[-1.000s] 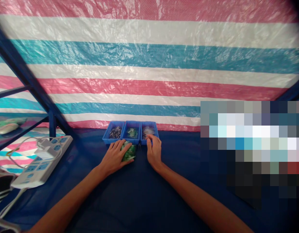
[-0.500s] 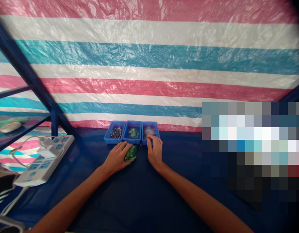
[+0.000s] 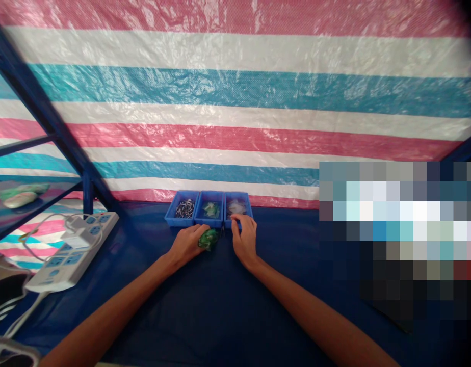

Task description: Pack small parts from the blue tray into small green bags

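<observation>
My left hand [image 3: 187,243] is closed round a crumpled green plastic bag [image 3: 208,238], just in front of the blue bins. My right hand [image 3: 244,235] has its curled fingertips at the front rim of the right blue bin [image 3: 251,210], which holds whitish, clear pieces [image 3: 236,207]; whether the fingers pinch anything is hidden. The middle blue bin [image 3: 208,223] contains pale green pieces [image 3: 211,209]. In the left blue bin [image 3: 179,223] lie many small metal pins [image 3: 185,209]. A thin dark tool [image 3: 222,232], too small to name, lies between my hands.
A white power strip [image 3: 77,265] with plugs and cables lies on the dark blue table [image 3: 220,316] at left. Behind the bins hangs a striped plastic sheet [image 3: 228,137]. A blue metal frame [image 3: 40,112] with a shelf stands at left. The right side is pixelated.
My left hand's fingers have drawn in round the green bag, which has shifted slightly right and up. My right hand stays nearly in place at the right bin.
</observation>
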Demonstrator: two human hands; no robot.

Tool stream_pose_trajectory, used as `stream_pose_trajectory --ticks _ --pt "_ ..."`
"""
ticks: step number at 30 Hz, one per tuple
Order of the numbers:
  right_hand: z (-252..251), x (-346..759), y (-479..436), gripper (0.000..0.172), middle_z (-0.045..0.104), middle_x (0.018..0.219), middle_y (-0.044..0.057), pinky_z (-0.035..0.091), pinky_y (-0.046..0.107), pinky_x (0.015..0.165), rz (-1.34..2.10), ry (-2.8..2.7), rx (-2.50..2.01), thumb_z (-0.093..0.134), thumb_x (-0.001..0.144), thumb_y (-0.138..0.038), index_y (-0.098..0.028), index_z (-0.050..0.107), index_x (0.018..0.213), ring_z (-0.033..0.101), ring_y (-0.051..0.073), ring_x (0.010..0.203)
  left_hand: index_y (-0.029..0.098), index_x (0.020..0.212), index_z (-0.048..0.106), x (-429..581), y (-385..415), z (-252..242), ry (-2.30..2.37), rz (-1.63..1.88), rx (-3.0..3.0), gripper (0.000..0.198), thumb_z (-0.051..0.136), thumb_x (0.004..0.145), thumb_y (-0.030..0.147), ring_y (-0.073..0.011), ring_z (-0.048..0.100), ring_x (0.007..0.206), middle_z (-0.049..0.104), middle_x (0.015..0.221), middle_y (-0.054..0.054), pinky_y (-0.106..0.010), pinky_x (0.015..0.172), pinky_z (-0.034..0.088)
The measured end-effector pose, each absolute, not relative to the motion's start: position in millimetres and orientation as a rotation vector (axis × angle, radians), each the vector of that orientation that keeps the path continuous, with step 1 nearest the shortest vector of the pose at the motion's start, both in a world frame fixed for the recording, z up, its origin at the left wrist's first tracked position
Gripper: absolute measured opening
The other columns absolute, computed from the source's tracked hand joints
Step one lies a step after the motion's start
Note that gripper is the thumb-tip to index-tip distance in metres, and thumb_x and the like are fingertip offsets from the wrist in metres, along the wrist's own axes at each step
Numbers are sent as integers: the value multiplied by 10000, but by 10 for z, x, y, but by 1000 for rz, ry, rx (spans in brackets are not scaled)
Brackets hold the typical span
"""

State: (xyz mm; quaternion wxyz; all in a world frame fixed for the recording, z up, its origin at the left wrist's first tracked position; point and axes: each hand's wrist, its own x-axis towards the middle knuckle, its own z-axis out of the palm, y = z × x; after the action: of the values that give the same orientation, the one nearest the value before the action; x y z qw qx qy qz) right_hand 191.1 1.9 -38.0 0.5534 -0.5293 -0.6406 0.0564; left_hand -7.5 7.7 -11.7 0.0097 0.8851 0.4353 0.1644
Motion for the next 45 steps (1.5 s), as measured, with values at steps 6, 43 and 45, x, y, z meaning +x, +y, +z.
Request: stream_pose_trajectory --ticks 6,43,45 --pt "-383 1910 22 219 635 970 53 310 361 948 144 -1516 -1251 384 911 -214 -182 588 980 546 181 958 195 1076 552 -133 55 88 1320 846 2690 358 618 725 226 -189 636 915 666 1021 -42 -261 809 482" --pt "-369 1745 -49 331 696 728 144 433 305 562 -48 -2162 -1764 499 884 -437 -138 638 857 675 257 655 153 1367 355 171 1133 17 1280 318 2749 443 239 951 251 -228 268 1359 373 1433 -126 -424 1084 257" --pt "-366 1744 -41 312 696 728 141 433 306 556 -57 -2157 -1770 495 890 -417 -140 634 859 675 258 652 117 1340 397 152 1068 54 1337 470 2750 448 296 943 299 -240 304 1342 372 1426 -149 -397 1075 289"
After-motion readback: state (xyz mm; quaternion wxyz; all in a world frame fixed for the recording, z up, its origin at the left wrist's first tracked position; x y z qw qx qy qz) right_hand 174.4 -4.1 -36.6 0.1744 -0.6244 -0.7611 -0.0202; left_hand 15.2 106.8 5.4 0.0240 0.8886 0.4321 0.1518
